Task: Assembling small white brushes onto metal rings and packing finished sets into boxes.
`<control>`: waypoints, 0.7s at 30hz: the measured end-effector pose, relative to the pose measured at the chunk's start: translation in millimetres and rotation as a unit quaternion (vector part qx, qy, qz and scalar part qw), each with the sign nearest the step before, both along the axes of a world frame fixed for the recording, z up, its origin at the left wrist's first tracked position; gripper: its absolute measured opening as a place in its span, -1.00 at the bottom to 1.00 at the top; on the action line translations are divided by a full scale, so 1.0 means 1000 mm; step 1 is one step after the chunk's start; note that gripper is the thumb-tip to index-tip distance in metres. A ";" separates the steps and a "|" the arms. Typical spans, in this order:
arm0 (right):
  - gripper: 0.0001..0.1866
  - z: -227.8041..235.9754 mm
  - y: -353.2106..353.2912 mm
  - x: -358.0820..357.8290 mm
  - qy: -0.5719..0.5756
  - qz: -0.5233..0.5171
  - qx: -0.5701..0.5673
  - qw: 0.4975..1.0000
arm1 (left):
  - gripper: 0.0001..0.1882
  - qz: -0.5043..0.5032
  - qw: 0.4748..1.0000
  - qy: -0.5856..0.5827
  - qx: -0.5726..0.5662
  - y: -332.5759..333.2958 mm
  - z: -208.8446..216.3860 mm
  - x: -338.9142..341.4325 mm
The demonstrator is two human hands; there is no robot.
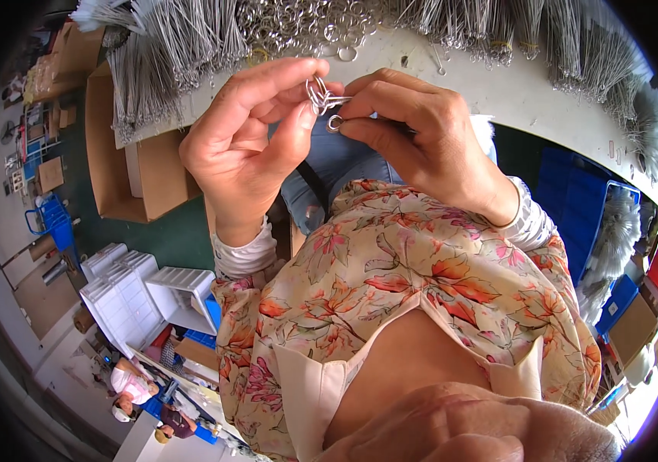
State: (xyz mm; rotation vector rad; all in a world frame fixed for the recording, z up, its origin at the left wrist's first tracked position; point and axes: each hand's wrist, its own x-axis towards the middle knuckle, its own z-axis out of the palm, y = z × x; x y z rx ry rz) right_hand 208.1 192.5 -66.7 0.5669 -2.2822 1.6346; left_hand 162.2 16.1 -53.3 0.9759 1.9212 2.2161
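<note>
Between the thumb and fingertips of my left hand point(240, 142) is a shiny metal ring point(316, 96), held just off the near edge of the table. My right hand point(438, 135) is closed beside it, pinching thin wire pieces whose looped end point(334, 123) shows below its fingertips. Other wire ends from that hand meet the ring, and whether they are threaded on it I cannot tell. The rest of the wires is hidden by my right hand.
On the table point(529, 100) lie a heap of metal rings point(298, 27) and bundles of wire-stemmed brushes point(167, 61) on both sides. A cardboard box point(121, 154) stands at the left, with white crates point(125, 292) behind. Blue bins point(567, 192) stand at the right. Two people point(133, 385) are far off.
</note>
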 end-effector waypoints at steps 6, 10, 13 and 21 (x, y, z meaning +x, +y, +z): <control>-0.91 0.023 0.035 -0.031 -0.165 0.098 -0.210 0.959 | -0.66 0.079 0.985 0.149 -0.019 0.025 0.009 -0.027; -0.88 0.047 0.042 -0.040 -0.236 0.094 -0.320 0.913 | -0.69 0.133 0.951 0.273 -0.050 0.033 0.020 -0.040; -0.83 0.063 0.041 -0.057 -0.259 0.150 -0.308 0.903 | -0.70 0.141 0.944 0.297 -0.036 0.038 0.026 -0.055; -0.84 0.060 0.050 -0.099 -0.254 0.170 -0.279 0.910 | -0.69 0.086 0.960 0.253 -0.081 0.037 0.048 -0.087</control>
